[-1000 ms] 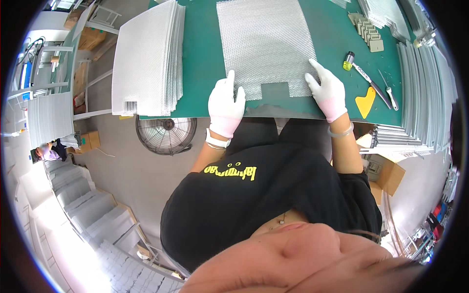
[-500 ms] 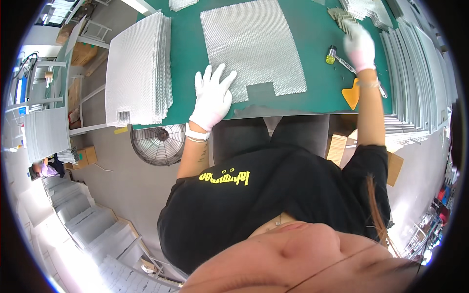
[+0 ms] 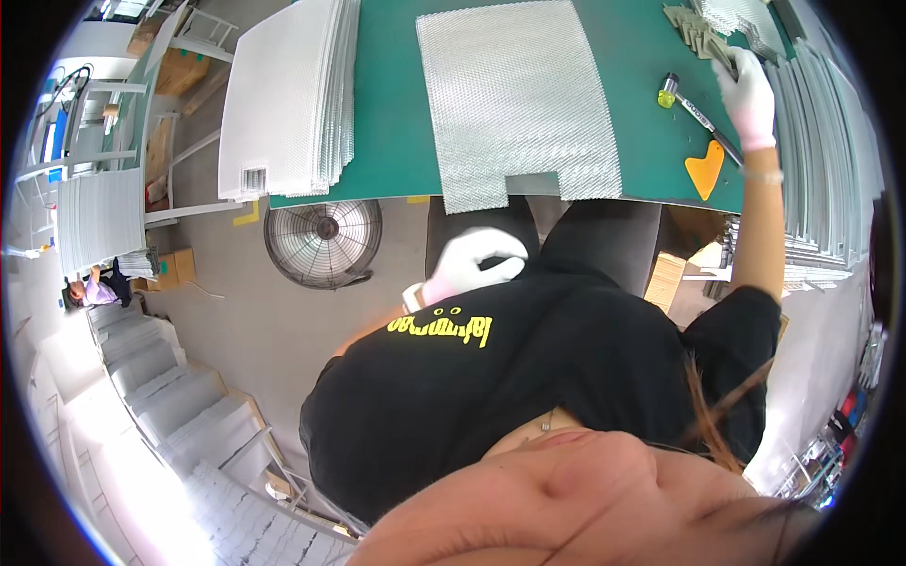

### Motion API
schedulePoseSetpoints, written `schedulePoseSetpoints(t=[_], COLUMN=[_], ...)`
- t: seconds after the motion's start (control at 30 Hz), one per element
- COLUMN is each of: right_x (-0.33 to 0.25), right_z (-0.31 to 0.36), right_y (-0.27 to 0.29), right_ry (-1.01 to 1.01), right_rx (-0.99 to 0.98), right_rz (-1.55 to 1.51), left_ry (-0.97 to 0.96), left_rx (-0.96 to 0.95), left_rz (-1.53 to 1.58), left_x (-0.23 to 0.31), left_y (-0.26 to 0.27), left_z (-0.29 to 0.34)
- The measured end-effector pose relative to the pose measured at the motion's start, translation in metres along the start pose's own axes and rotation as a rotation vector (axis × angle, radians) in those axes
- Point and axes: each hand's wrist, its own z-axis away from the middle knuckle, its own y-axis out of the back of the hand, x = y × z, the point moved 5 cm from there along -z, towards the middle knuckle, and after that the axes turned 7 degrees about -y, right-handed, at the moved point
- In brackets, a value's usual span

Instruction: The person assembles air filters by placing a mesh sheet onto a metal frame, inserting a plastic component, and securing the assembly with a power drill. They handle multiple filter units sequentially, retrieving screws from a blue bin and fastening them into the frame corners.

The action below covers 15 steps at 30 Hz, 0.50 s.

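Note:
A silvery mesh panel [image 3: 514, 94] with a notch in its near edge lies on the green table [image 3: 392, 132]. Its near edge sticks out slightly past the table's front. Below that edge, in front of my body, my gloved left hand [image 3: 475, 264] is curved with thumb and fingers apart; nothing shows in it. At the far right my gloved right hand [image 3: 748, 92] pinches a small grey-green strip [image 3: 725, 58] beside a row of similar strips [image 3: 687, 28]. Partly its fingertips are hidden by the hand itself.
A mesh panel stack [image 3: 283, 99] stands at left, another panel stack [image 3: 826, 151] at right. Near my right forearm lie a black-and-yellow mallet [image 3: 669, 91] and an orange scraper [image 3: 705, 170]. A floor fan [image 3: 326, 243] sits below the table edge; another person [image 3: 97, 286] is far left.
My left hand has left the mesh panel and come back toward my body. The panel's near edge now overhangs the table. My right hand, at the small strips, now pinches one.

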Motion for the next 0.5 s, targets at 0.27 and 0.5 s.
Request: schedulePoseSetpoints(t=[0.27,0.5], right_x=[-0.204,-0.224], right_z=[0.267,0.279], right_y=[-0.075,-0.109], right_ry=[-0.817,-0.941], right_rx=[-0.990,-0.797], right_rz=[-1.494,-1.990], left_ry=[0.597,0.459], left_rx=[0.634,0.632], left_rz=[0.967,0.928], left_x=[-0.076,-0.073], left_y=[-0.027,-0.026], left_z=[-0.002,-0.004])
